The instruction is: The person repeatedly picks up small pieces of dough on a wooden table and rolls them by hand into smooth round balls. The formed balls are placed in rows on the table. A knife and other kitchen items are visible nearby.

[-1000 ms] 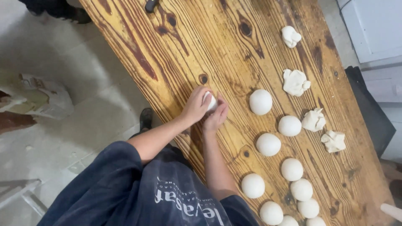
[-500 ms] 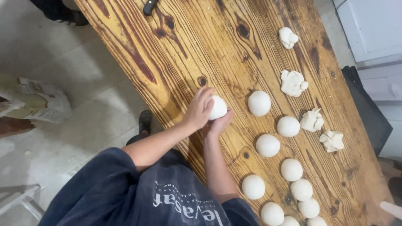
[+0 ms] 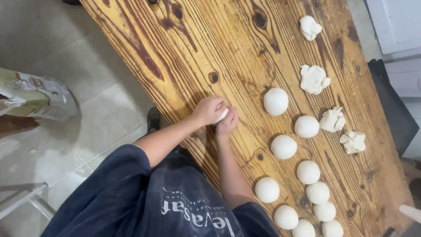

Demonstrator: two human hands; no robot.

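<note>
Both my hands are cupped around one white dough ball [image 3: 222, 116] at the near edge of the wooden table [image 3: 184, 57]. My left hand [image 3: 208, 109] covers it from the left and top. From the lower right, my right hand [image 3: 228, 124] presses against it. Only a sliver of the dough shows between them. Several smooth round dough balls [image 3: 276, 101] lie in two rows to the right of my hands. Past them, several rough unshaped dough pieces [image 3: 313, 79] sit along the far side.
A paper sack [image 3: 35, 96] lies on the tiled floor [image 3: 87, 52] at left. A pale frame [image 3: 22, 199] stands at lower left. Beyond the table's far edge are a dark object [image 3: 392, 109] and white cabinet fronts [image 3: 394, 22].
My hands have turned over the dough ball: half a second ago most of it showed at my fingertips, now the hands nearly cover it. The other dough has not moved.
</note>
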